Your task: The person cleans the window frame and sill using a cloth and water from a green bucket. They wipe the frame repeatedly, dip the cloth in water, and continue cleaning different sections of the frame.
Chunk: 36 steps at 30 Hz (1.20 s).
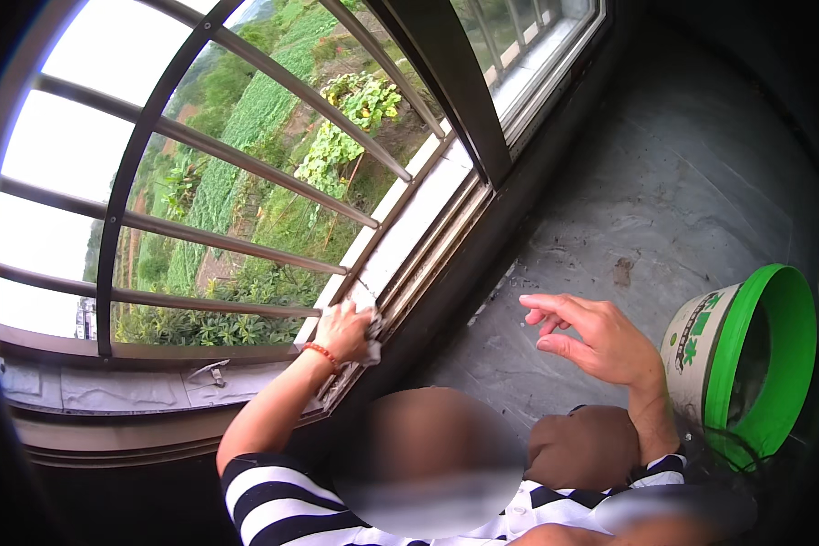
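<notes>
My left hand [345,332], with a red bead bracelet at the wrist, presses a crumpled whitish cloth or paper [374,341] onto the window sill. Part of the cloth is hidden under the fingers. It lies between the foot of the metal window bars [286,308] and the sliding window track [437,256], whose grooves look dirty. My right hand [597,338] hangs in the air over the grey floor, fingers loosely bent and apart, holding nothing. Nearest to it is a pale bucket [686,348] with a green rim and printed writing.
A dark window frame post [450,89] rises beyond the track. Pale tiles [123,388] cover the ledge on the left, where a small scrap [213,372] lies. Marks and a brown stain [622,271] show on the grey marble-patterned floor [689,205]. Plants grow outside the bars.
</notes>
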Each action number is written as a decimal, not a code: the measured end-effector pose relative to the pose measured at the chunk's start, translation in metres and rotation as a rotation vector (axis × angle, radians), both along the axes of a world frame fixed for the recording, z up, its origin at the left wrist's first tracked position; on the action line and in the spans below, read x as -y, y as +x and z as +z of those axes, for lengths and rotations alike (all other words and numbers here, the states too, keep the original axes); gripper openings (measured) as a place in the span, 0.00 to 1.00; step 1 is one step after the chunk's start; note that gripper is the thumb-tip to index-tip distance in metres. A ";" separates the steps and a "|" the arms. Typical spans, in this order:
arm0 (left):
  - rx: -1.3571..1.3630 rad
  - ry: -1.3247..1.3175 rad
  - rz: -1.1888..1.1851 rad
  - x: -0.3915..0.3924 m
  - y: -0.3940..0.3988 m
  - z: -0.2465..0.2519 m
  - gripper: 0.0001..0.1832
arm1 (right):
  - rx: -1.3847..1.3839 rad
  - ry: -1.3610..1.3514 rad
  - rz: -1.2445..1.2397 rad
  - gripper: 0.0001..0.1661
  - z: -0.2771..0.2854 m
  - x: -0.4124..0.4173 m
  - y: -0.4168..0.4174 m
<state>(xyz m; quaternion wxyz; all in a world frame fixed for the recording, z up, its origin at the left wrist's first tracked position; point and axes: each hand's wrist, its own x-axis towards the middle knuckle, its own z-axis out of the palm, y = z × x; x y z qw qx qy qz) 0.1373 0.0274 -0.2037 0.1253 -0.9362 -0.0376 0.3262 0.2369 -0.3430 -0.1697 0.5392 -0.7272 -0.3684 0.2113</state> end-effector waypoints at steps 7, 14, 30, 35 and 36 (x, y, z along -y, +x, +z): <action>0.178 -0.340 0.478 -0.014 0.059 0.072 0.32 | -0.012 0.026 -0.024 0.26 -0.006 0.001 0.000; 0.389 -1.237 0.471 0.054 0.111 0.130 0.14 | -0.016 0.148 -0.145 0.44 -0.031 -0.059 0.032; 0.789 -0.468 0.147 0.025 0.198 0.053 0.15 | -1.048 0.183 0.151 0.21 -0.069 -0.073 -0.019; 0.984 -1.153 0.445 0.042 0.232 -0.011 0.20 | -1.264 0.375 -0.032 0.13 -0.054 -0.080 -0.010; 0.804 -1.082 0.405 0.049 0.231 -0.025 0.22 | -1.270 0.380 -0.037 0.12 -0.057 -0.079 -0.012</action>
